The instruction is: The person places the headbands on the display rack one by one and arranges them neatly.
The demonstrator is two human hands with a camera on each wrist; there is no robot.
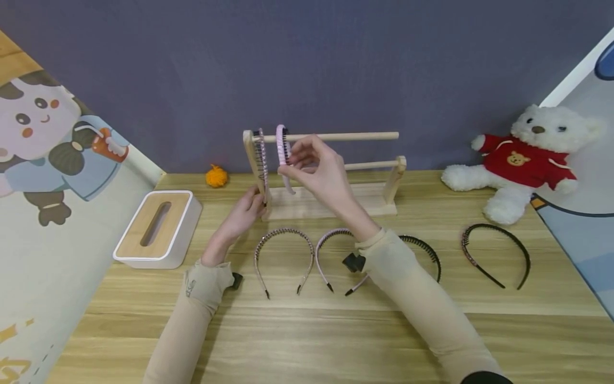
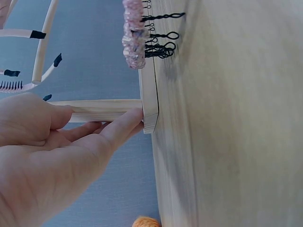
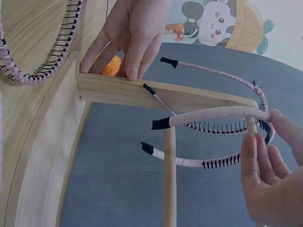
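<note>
My right hand (image 1: 321, 168) pinches a pale pink toothed headband (image 1: 280, 146) between thumb and fingers at the wooden rack's upper rod (image 1: 360, 136). In the right wrist view, both black-tipped ends of this headband (image 3: 208, 115) point away from the hand. Beside it, a pink beaded headband (image 1: 261, 154) hangs at the rod's left end, against the upright post. Low on that post (image 2: 106, 109), my left hand (image 1: 244, 213) grips the wood with its thumb on one side and fingers on the other. The rack's base (image 1: 331, 210) rests on the table.
Before the rack lie a beaded headband (image 1: 284, 231), a pink one (image 1: 338, 231), a black one (image 1: 427, 246) partly under my right sleeve, and a dark beaded one (image 1: 464, 242). A tissue box (image 1: 187, 234), an orange ball (image 1: 217, 176) and a teddy bear (image 1: 520, 160) stand around.
</note>
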